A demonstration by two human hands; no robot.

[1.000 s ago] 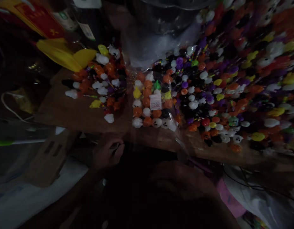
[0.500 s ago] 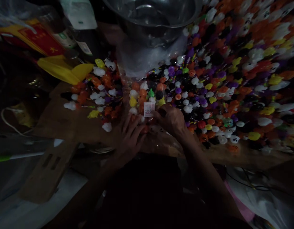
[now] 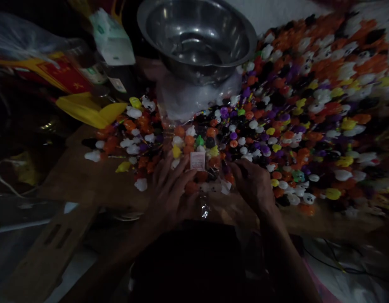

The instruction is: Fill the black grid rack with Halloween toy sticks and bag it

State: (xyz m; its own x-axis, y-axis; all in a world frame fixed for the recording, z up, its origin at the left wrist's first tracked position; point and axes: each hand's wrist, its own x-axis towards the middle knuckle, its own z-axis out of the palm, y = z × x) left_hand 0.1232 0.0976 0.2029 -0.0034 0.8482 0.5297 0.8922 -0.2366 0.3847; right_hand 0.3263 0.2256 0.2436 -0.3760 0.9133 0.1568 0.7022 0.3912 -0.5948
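Note:
A clear plastic bag [image 3: 205, 209] of small orange, white, green, yellow and black figures lies at the table's front edge. A white printed label [image 3: 197, 160] sits on top of it. My left hand [image 3: 169, 187] rests on the bag's left side, fingers spread and stretched forward. Just right of the bag is my right hand [image 3: 254, 182], its fingers curled in with the tips near a small white scrap [image 3: 226, 187]. Whether those fingertips hold anything is too dark to see.
Loose figures on striped stems form a big heap [image 3: 295, 113] at right and a smaller pile [image 3: 134, 134] at left. A steel basin [image 3: 197, 38] stands behind on pale plastic. Yellow fabric [image 3: 90, 109] and bottles are back left. The wooden table [image 3: 74, 168] ends near me.
My right hand has moved from the label to the right, off the bag's middle. My left hand stays on the bag. The view has shifted, showing more of the basin.

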